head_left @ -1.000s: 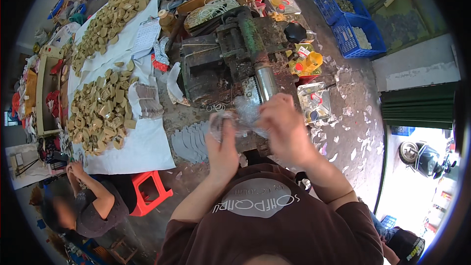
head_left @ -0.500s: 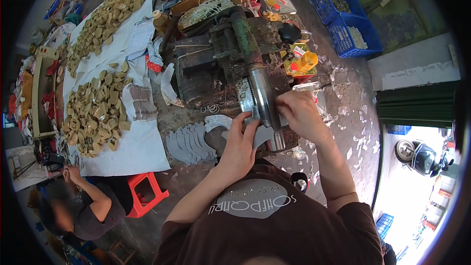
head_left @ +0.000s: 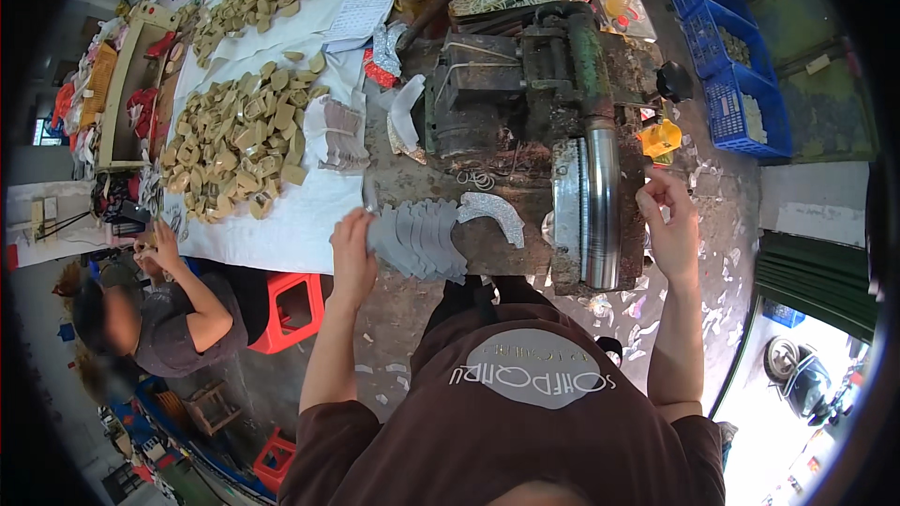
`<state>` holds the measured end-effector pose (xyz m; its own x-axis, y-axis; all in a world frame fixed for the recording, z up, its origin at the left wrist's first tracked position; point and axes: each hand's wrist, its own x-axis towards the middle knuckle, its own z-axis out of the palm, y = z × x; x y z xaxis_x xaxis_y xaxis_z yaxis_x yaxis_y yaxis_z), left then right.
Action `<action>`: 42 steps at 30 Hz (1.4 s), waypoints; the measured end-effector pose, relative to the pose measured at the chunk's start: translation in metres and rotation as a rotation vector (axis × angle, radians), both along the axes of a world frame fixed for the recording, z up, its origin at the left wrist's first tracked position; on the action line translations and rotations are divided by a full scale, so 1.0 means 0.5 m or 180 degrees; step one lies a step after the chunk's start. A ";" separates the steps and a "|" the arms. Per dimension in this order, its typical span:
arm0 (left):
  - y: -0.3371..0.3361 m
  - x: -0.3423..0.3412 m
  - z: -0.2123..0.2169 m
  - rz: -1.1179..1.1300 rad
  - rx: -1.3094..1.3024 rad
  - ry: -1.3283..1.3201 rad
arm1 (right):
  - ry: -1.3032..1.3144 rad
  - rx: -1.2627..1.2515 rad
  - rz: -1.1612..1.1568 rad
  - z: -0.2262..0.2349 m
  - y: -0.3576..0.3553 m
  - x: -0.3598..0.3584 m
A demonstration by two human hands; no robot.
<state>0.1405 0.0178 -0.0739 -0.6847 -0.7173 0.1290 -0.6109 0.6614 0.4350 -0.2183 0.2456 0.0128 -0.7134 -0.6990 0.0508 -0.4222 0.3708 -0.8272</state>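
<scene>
On the left of the bench, a row of overlapping grey curved sheet pieces (head_left: 422,236) is fanned out. My left hand (head_left: 354,258) is at the left end of that row, its fingertips closed on the edge of the outermost piece. A glittery silver curved piece (head_left: 494,211) lies at the row's right end. The greasy old machine (head_left: 483,84) has a shiny steel roller (head_left: 602,211) pointing toward me. Just right of this roller, my right hand (head_left: 673,230) hovers with bent fingers apart and nothing visible in them.
Tan block-like pieces (head_left: 234,136) are heaped on a white sheet to the left, beside a stack of pale strips (head_left: 337,136). A co-worker (head_left: 178,309) sits near a red stool (head_left: 286,309). Blue crates (head_left: 745,112) stand far right. Scraps litter the floor.
My left hand has moved from the roller to the left end of the row, taking a grey curved piece there. My right hand has drawn off the roller. The view has shifted left.
</scene>
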 end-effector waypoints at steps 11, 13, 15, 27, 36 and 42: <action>0.030 0.048 -0.021 -0.0262 0.1492 -0.1026 | -0.0079 -0.0291 0.0022 0.007 -0.012 0.011; 0.014 -0.016 0.058 0.0055 0.2214 -0.0156 | 0.0019 -0.0335 0.0111 0.037 -0.020 0.034; 0.023 -0.083 0.121 0.0466 0.3366 0.1058 | 0.0123 -0.0378 0.0236 0.075 -0.043 0.079; 0.192 -0.318 0.191 -0.0917 0.5178 0.3897 | 0.1372 -0.0812 0.0692 0.047 -0.119 0.196; 0.207 -0.326 0.187 -0.0409 0.4547 0.3353 | 0.1499 -0.0685 0.0952 0.055 -0.098 0.170; 0.230 -0.354 0.218 -0.0213 0.4482 0.3378 | 0.1909 -0.0676 0.0538 0.066 -0.098 0.169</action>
